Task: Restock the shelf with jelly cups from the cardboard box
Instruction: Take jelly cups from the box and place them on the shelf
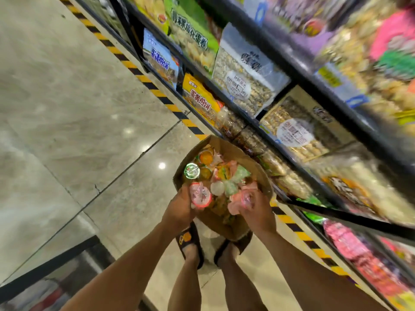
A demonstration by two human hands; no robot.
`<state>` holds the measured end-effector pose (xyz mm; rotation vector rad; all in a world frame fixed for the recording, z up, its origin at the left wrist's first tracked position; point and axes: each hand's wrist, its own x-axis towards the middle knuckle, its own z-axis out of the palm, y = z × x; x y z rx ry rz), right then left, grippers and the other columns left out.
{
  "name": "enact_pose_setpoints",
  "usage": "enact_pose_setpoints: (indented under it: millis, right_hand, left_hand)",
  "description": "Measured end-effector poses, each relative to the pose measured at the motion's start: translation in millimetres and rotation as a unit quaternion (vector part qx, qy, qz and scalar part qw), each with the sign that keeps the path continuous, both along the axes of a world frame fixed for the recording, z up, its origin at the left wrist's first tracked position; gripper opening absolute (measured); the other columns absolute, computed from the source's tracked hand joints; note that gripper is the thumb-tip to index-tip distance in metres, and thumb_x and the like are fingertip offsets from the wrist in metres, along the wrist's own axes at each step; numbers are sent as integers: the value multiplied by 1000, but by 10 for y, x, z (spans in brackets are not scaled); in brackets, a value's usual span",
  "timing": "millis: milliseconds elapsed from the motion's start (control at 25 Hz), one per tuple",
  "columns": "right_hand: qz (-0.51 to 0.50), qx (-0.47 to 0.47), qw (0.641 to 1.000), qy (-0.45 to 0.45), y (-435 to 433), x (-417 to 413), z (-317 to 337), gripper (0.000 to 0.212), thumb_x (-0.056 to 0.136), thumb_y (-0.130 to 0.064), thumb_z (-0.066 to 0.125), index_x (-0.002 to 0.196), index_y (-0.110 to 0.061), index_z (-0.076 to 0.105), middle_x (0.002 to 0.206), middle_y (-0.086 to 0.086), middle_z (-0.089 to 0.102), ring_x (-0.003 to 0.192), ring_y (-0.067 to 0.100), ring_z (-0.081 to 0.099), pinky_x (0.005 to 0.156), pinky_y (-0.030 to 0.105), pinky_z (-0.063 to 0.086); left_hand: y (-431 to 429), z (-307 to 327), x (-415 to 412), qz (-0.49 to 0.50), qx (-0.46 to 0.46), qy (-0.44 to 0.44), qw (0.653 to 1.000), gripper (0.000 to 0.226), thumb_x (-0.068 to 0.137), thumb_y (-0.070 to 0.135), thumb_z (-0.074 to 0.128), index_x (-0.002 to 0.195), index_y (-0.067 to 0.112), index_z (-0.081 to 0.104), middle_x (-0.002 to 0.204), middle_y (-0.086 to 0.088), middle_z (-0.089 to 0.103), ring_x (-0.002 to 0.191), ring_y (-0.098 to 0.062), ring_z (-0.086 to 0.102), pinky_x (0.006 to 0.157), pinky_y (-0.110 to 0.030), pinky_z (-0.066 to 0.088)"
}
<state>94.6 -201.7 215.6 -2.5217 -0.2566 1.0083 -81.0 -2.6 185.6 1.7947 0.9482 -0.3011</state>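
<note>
Nearest the camera, two bare forearms reach forward and down over a pair of dark sandals [190, 243] standing on the tiled floor [78, 97].

The left hand [179, 207] is closed around a pink-lidded jelly cup [201, 195], fingers curled under it, lid facing up. The right hand [258, 212] grips a second pink jelly cup [244, 198]; motion blur hides whether it holds more than one. Both hands are over the near end of the cardboard box [231, 151].

The box stands open on the floor just in front of the sandals, close against the base of the shelf [301, 70] on the right. It holds a loose heap of jelly cups [224, 173] in orange, pink, green and white (lying at mixed angles, some on their sides). One green-lidded cup [191, 171] sits at the box's left edge, lid up.

Beyond the box, the shelf tiers run into the distance, stocked with bagged snacks [244, 81]. The upper right tiers are too blurred to identify. A yellow-and-black striped tape [157, 92] runs along the floor at the foot of the shelf.
</note>
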Motion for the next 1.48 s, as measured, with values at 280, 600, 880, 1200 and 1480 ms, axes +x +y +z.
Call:
enact_pose_setpoints:
  millis: [280,600,880,1200,1480]
  right_hand:
    - [-168,119,974,-98,-548,-485,1809,41,77,-22,81,103,-41,56,96,-24,57,91,-2,59,70,19,48]
    - [-252,261,917,-167,-1323,-950,2836,59,70,2,88,122,-5,61,117,-4,64,104,-15,57,85,3,41]
    - [-314,304,879,-192,-2298,-1283,3384,54,75,0,85,122,-14,62,114,2,63,96,-11,59,79,7,45]
    - [-327,282,839,-332,-3703,-1527,3901,62,69,-16,86,117,-45,59,123,-24,58,117,0,55,96,28,50]
    - [-316,312,796,-411,-4779,-1479,4673,61,68,-43,74,127,-33,62,132,-18,56,127,9,54,101,40,49]
  left_hand:
    - [-176,1834,76,-122,8,-81,989,78,80,33,86,136,38,33,121,18,57,108,-4,60,84,-6,46]
    - [-832,2856,179,-187,-22,-111,976,83,77,25,89,140,40,37,122,35,51,110,20,52,87,-6,47]
    - [-1758,3433,90,-239,9,-162,957,86,68,44,90,136,52,38,126,30,57,118,-1,58,100,-32,51]
    - [-3312,4171,374,-308,13,-260,915,73,73,15,91,124,44,47,119,25,61,105,15,58,79,-8,49]
    - [-4362,4820,717,-330,-23,-333,883,83,63,37,95,131,48,49,119,24,65,110,-3,65,92,-34,58]
